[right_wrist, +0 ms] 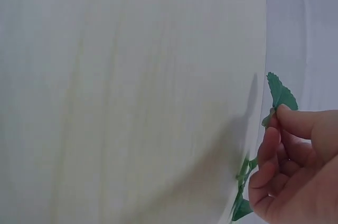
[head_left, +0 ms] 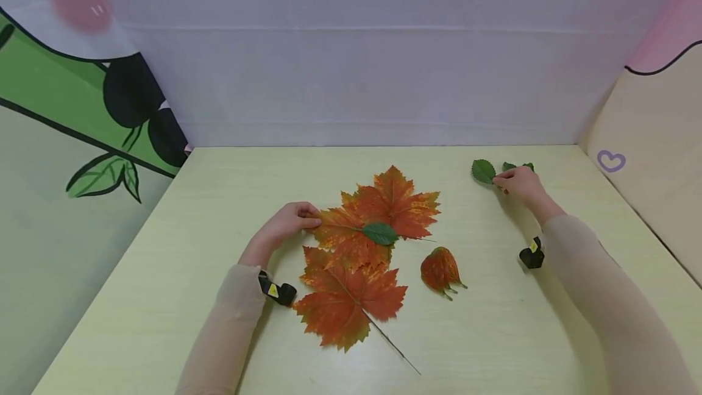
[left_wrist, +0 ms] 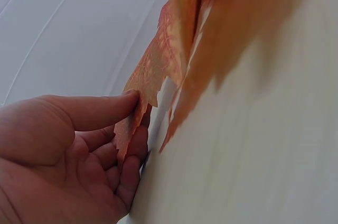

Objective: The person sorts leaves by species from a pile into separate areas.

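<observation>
My left hand (head_left: 290,222) pinches the left edge of an orange maple leaf (head_left: 336,233) between thumb and fingers; the left wrist view shows the thumb (left_wrist: 103,112) on the leaf's tip. A single green leaf (head_left: 380,233) lies on top of the orange leaves. Below is another orange maple leaf (head_left: 351,297) with a long thin stem. At the far right of the table, my right hand (head_left: 521,186) pinches a green leaf (head_left: 483,171) near its base. More green leaves (right_wrist: 242,209) lie under and behind that hand, partly hidden by it.
A small folded bunch of orange leaves (head_left: 440,271) lies right of the maple leaves. The pale wooden table (head_left: 477,346) meets a white cloth backdrop (head_left: 356,84) at its back edge. Printed cloth panels flank both sides. Each wrist wears a black camera strap.
</observation>
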The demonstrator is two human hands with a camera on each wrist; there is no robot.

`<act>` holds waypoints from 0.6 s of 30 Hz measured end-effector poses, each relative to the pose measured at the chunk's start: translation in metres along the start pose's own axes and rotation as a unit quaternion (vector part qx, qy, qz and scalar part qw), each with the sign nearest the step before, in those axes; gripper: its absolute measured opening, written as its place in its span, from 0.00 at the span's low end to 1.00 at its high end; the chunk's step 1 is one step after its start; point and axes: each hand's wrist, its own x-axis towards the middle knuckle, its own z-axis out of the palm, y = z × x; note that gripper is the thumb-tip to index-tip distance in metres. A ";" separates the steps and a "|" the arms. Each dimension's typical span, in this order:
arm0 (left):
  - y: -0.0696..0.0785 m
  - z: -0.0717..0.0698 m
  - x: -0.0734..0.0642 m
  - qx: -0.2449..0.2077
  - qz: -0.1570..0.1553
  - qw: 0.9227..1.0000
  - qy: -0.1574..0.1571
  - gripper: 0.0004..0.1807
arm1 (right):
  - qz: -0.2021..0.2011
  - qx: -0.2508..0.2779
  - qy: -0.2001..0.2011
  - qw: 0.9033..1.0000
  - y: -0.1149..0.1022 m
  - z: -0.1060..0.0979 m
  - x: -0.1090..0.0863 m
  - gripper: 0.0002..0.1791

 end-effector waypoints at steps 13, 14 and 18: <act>0.009 0.000 -0.008 -0.002 -0.009 1.000 0.003 0.09 | 0.073 0.012 0.040 0.996 0.010 -0.004 0.009 0.28; 0.010 0.000 -0.009 -0.002 -0.009 1.000 0.003 0.10 | 0.082 0.014 0.039 0.996 0.011 -0.004 0.009 0.28; 0.012 0.000 -0.011 -0.002 -0.008 1.000 0.004 0.10 | 0.108 0.017 0.050 0.993 0.011 -0.003 0.010 0.30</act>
